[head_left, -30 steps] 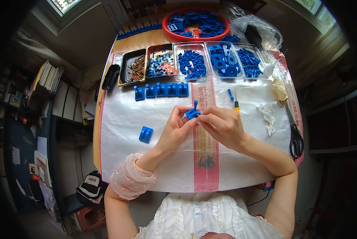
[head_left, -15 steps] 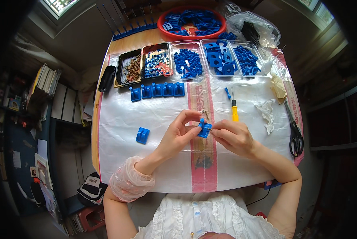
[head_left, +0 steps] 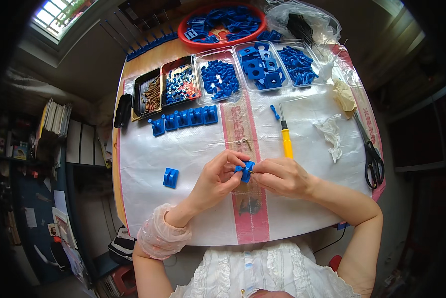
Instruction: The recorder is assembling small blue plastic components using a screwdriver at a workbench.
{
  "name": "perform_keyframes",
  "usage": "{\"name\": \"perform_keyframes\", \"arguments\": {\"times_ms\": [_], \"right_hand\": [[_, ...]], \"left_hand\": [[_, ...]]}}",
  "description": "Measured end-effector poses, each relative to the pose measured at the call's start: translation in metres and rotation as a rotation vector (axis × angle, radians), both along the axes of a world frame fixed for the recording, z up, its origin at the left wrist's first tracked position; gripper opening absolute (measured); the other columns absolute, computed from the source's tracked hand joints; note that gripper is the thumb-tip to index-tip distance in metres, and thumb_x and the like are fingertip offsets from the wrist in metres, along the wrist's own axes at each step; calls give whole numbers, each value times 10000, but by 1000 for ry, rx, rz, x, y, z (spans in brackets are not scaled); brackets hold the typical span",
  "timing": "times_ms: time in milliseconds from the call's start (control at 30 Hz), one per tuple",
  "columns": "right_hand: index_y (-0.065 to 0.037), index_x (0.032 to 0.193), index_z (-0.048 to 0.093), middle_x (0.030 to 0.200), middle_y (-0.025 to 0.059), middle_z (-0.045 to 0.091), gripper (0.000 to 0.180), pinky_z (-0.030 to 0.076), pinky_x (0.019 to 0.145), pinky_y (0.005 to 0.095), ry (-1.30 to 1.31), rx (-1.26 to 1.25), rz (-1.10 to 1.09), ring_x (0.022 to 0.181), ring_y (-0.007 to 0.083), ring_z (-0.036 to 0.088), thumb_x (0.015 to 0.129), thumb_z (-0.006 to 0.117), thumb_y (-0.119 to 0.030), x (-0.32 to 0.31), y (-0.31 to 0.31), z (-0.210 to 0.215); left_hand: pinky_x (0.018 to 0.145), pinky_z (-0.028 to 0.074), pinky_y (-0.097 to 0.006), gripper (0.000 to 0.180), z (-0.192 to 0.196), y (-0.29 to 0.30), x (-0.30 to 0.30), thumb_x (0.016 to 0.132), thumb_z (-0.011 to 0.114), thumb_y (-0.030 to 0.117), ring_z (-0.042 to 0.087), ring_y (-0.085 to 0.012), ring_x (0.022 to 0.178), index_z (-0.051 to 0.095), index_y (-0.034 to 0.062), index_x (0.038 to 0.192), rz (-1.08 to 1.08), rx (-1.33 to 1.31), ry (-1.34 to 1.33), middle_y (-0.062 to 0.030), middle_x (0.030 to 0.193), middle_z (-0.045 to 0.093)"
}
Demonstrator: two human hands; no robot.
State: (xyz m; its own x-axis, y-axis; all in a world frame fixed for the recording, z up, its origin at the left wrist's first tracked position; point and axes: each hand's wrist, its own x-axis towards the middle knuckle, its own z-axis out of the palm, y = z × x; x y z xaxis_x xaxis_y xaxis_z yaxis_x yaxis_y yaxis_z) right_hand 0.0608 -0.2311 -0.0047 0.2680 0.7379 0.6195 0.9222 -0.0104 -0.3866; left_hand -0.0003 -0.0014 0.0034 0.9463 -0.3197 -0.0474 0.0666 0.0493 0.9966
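My left hand (head_left: 215, 176) pinches a small blue plastic bracket (head_left: 247, 175) between thumb and fingers, over the pink stripe of the table cover. From the other side, my right hand (head_left: 285, 176) holds a thin brass-coloured screw (head_left: 253, 172) in its fingertips, its end against the bracket; how deep it sits is hidden. Just beyond my hands lies a loose screw (head_left: 249, 145). A screwdriver with a yellow handle (head_left: 287, 143) rests past my right hand, beside a small blue wing-shaped piece (head_left: 274, 112). One more blue bracket (head_left: 171, 178) lies left of my left hand.
Several blue brackets (head_left: 183, 119) stand in a row. Behind them are trays of screws (head_left: 150, 97), nuts (head_left: 180, 83), blue caps (head_left: 219, 79), plates (head_left: 258, 67) and wing pieces (head_left: 297, 65). A red basin (head_left: 184, 37) is farther back; black scissors (head_left: 374, 169) lie at the right edge.
The bracket has been tipped over in my left fingers, and my right fingers keep the screw at it. Both hands have come slightly nearer to me; the whole view has also shifted.
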Motion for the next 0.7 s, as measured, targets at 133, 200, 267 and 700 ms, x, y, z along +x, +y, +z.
{"name": "perform_keyframes", "arguments": {"times_ms": [133, 200, 267, 700], "right_hand": [[-13, 822, 522, 933, 107, 593, 184, 562, 626, 351, -23, 12, -12, 773, 243, 658, 756, 692, -32, 0, 2, 2], [-18, 820, 513, 906, 100, 577, 193, 554, 614, 353, -32, 20, -26, 760, 236, 649, 745, 691, -31, 0, 2, 1], [-26, 809, 500, 877, 91, 551, 202, 541, 600, 354, -40, 10, -43, 739, 228, 634, 732, 687, -29, -2, 3, -1], [-35, 805, 504, 862, 82, 552, 199, 526, 601, 372, 17, 44, -79, 744, 237, 632, 747, 692, -9, -5, 7, 0]], "left_hand": [[983, 540, -304, 207, 1, -1, 0, 959, 525, -122, 639, -170, 1134, 550, 0, 1125, 4, -19, 25, -134, 1304, 574], [983, 535, -305, 210, 1, -1, 0, 965, 524, -118, 639, -165, 1124, 553, 1, 1136, 8, -20, 20, -135, 1314, 576], [982, 536, -304, 191, 2, -1, 0, 980, 529, -95, 640, -160, 1124, 553, -1, 1145, 11, -25, 31, -130, 1315, 580], [994, 537, -299, 171, -4, 2, 1, 1043, 521, -3, 640, -156, 1152, 554, -9, 1211, 13, 13, 13, -118, 1304, 622]]}}
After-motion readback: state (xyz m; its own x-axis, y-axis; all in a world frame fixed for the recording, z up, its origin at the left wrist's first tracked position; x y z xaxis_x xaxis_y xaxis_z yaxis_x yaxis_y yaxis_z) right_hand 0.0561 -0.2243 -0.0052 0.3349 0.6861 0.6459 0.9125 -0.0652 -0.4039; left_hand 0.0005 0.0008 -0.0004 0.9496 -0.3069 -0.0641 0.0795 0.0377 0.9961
